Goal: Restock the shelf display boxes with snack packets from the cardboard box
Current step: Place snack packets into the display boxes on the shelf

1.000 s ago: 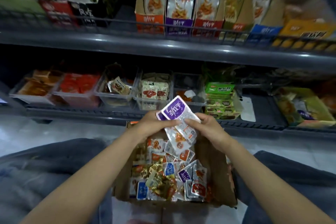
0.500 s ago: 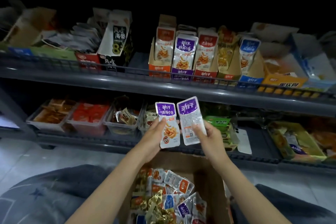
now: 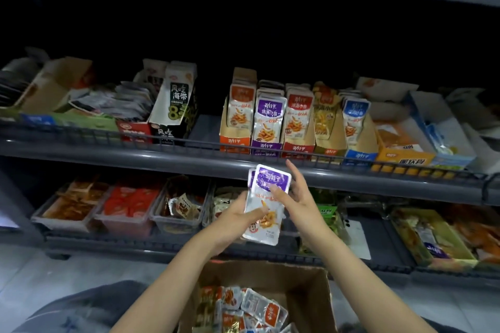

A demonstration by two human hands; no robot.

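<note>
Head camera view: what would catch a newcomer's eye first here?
A stack of purple packets sits at the centre, gripped by the left hand while the right hand touches its top. Just above, a row of bright display boxes stands on the upper shelf. A cardboard box of loose packets sits open at the bottom edge.
</note>
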